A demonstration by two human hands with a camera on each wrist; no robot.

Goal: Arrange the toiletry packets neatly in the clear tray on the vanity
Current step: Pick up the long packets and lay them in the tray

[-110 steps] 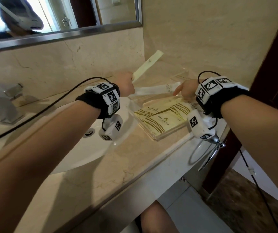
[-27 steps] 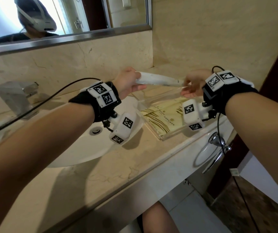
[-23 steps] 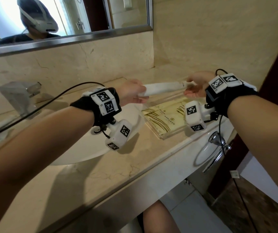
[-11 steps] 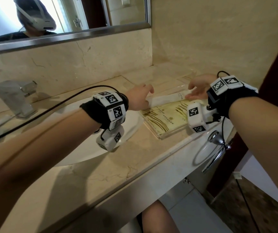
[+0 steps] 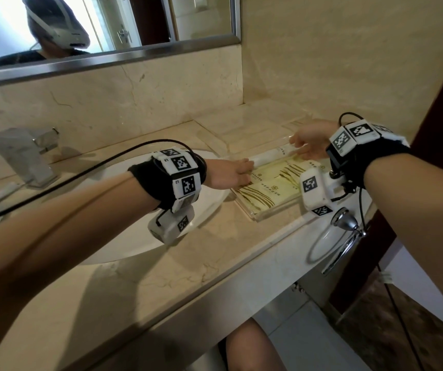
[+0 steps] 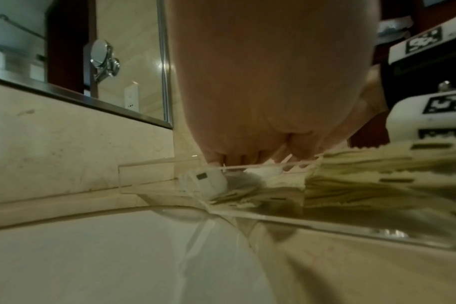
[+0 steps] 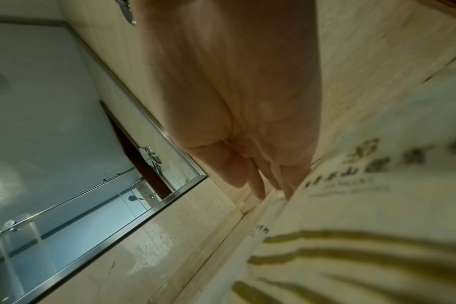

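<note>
Pressing a long white toiletry packet (image 5: 270,156) into the clear plastic tray (image 5: 274,215) near the counter's right edge, left hand (image 5: 231,174) and right hand (image 5: 310,141), fingers straight, are flattening opposite ends.

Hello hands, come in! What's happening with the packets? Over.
Left hand and right hand press the long white packet flat in the clear tray. Yellow striped packets lie beside it. Nothing blocking.

chrome faucet (image 5: 25,156) beside white basin (image 5: 124,236) — framed mirror (image 5: 108,28) above.
</note>
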